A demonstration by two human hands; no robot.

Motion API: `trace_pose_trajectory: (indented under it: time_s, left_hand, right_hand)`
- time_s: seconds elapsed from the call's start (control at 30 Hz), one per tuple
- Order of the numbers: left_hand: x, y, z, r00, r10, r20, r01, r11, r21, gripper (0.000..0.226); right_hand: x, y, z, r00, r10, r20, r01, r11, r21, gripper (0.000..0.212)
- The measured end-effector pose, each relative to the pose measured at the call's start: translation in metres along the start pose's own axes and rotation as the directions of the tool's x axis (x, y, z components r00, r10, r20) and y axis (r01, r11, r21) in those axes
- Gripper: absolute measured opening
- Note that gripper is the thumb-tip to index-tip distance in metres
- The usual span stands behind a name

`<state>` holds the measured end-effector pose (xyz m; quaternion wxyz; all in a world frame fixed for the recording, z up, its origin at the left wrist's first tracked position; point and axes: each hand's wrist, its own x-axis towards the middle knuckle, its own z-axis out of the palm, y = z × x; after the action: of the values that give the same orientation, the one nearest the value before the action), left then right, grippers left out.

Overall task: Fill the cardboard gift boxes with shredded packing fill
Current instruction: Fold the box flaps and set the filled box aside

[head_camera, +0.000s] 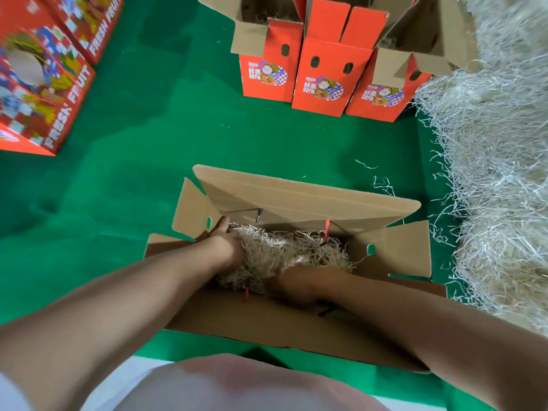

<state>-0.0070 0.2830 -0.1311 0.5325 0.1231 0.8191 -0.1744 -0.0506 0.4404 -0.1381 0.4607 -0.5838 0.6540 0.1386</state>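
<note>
Shredded pale paper packing fill (284, 253), how does this stuff handle? It's sitting inside the open brown cardboard gift box (296, 200) on the green floor covering (148, 143), with both hands in it. (newbie)

My guess is super light, soft and springy. Nothing to break, but strands cling and shed. Scoop loose clumps from underneath, then press them down to settle. The left hand (226, 241) is at the box's left end with the thumb showing and the fingers buried, so I can't tell if it's gripping. The right hand (299, 284) is blurred and half covered by the near wall, same story. (oldhand)

Counts? (newbie)

Left to right: red printed "FRESH FRUIT" boxes (44, 93), at least two, blurry. One box being filled. Three upright red gift boxes (326, 81) in a row, more cut off behind. One big heap of loose fill (489, 173) on the right. (oldhand)
</note>
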Motion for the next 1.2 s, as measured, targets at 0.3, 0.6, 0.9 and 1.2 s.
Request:
trace_pose_trajectory:
  time_s: [0.3,0.6,0.9,1.2]
  left_hand:
    - [-0.021,-0.006,-0.023,0.941,-0.046,-0.336,-0.059,0.953,-0.296,0.028]
    - [0.001,0.033,-0.021,0.979,0.181,-0.094,-0.191,0.975,-0.115,0.064]
    - [-0.008,0.024,-0.001,0.981,0.192,0.018,-0.186,0.968,-0.171,0.051]
    - [-0.015,0.016,-0.012,0.973,0.152,-0.176,-0.199,0.935,-0.294,0.026]
  right_hand:
    - [-0.006,-0.002,-0.004,0.804,0.212,-0.556,-0.152,0.976,0.153,0.04]
    - [0.005,0.022,0.004,0.936,0.27,-0.225,-0.22,0.949,0.226,0.065]
    - [0.008,0.023,0.006,0.912,0.384,-0.142,-0.358,0.917,0.178,0.063]
    - [-0.002,0.014,-0.009,0.89,0.426,-0.164,-0.381,0.891,0.245,0.058]
